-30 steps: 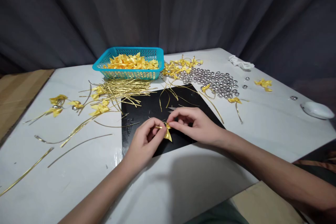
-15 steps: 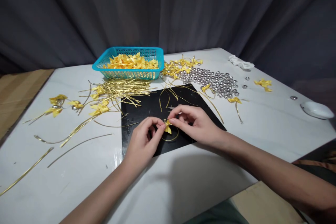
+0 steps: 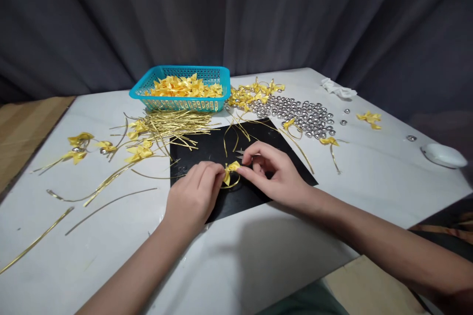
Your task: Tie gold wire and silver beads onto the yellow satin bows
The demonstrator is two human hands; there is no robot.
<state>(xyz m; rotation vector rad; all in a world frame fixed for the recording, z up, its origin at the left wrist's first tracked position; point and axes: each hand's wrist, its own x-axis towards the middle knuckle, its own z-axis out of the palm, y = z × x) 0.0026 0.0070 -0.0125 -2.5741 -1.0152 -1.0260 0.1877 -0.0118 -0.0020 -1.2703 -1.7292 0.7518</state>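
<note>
So at the far left of the frame there's a loose gold tie on the white counter, then a blue basket of yellow bows in the upper left. Left hand has its fingertips pinched on a yellow bow, dead center over the black mat. Right hand has its thumb against the bow's right side; can't tell if it's gripping. Silver beads sprawl upper right.
</note>
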